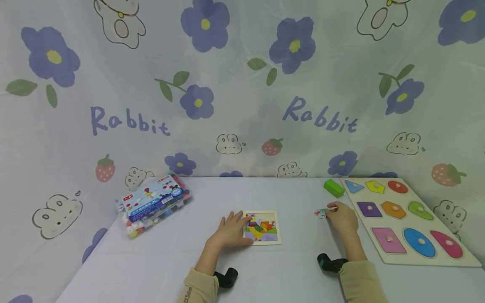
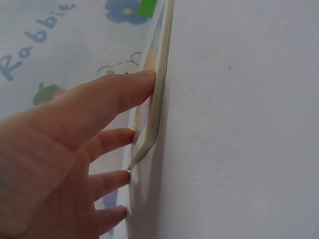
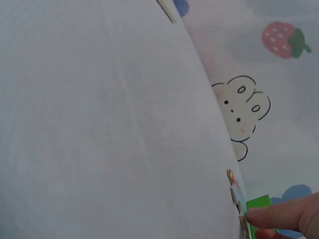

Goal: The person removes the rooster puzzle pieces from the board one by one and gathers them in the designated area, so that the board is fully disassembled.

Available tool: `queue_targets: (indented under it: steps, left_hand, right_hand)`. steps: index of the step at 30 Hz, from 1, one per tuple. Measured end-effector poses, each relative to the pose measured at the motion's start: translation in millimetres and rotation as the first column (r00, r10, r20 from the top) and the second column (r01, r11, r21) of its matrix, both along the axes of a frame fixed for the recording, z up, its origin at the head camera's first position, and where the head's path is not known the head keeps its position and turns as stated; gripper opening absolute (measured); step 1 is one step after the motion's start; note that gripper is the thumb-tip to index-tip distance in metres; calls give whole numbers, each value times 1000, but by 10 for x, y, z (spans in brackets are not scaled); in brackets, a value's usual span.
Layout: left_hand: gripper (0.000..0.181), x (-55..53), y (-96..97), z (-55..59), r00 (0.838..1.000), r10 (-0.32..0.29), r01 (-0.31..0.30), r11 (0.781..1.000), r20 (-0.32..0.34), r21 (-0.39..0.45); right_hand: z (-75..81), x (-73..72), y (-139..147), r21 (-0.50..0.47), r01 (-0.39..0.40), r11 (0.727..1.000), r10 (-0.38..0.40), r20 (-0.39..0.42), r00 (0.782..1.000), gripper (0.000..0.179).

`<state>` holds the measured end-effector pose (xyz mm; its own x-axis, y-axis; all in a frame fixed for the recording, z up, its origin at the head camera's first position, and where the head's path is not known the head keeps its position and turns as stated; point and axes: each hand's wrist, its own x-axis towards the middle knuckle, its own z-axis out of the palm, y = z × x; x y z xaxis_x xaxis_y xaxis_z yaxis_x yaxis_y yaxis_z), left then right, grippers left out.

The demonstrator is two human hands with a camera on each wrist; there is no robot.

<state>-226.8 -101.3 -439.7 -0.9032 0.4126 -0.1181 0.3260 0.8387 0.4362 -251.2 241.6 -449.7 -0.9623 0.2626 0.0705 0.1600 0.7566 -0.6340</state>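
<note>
In the head view my left hand (image 1: 229,232) lies at the left side of a small framed puzzle (image 1: 278,229) with a colourful rooster picture. Its fingers are spread; the left wrist view shows the thumb (image 2: 124,89) against the pale frame edge (image 2: 160,94). Over to the right, my right hand (image 1: 342,218) pinches at a small cluster of jigsaw pieces (image 1: 321,213) on the white tabletop. Seen from the right wrist, the thumb (image 3: 274,215) tip is on one piece (image 3: 243,225), with other pieces (image 3: 234,194) beside it. The other fingers are mostly hidden.
Behind the right hand sits a green block (image 1: 334,188). A large shape board (image 1: 382,219) with knobbed coloured pieces lies at the right. At the back left is a clear plastic box (image 1: 155,204) of small colourful items. A printed cloth (image 1: 242,92) hangs behind the table.
</note>
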Motion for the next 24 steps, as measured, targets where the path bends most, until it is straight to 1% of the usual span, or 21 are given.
queue_targets:
  steps: [3, 5, 8, 10, 13, 17, 20, 24]
  left_hand:
    - [70, -5, 2, 6, 1000, 0, 0, 1000, 0, -1]
    - [70, -10, 4, 8, 1000, 2, -2, 1000, -1, 0]
    - [69, -17, 5, 10, 1000, 6, -6, 1000, -1, 3]
    - [69, -18, 6, 12, 1000, 8, -8, 1000, -1, 5]
    - [70, -19, 4, 11, 1000, 8, -8, 1000, -3, 7]
    - [71, -21, -2, 2, 1000, 6, -6, 1000, -5, 9]
    - [71, -17, -6, 1, 1000, 4, -4, 1000, -5, 15]
    - [74, -11, -8, 3, 1000, 8, -8, 1000, -2, 24]
  right_hand:
    - [-9, -6, -1, 10, 7, 1000, -7, -33, 999, 27]
    - [-12, -15, -7, 5, 6, 1000, -5, -68, 998, 27]
    - [-8, -33, -29, -24, -12, 1000, 9, -119, 993, 26]
    - [4, -38, -58, -46, -29, 999, 23, -138, 990, 26]
    - [20, -50, -108, -69, -53, 996, 43, -140, 989, 27]
    - [38, -61, -186, -96, -64, 993, 50, -141, 989, 26]
    - [47, -66, -247, -141, -77, 987, 57, -139, 989, 26]
    - [61, -73, -334, -209, -111, 972, 84, -135, 987, 26]
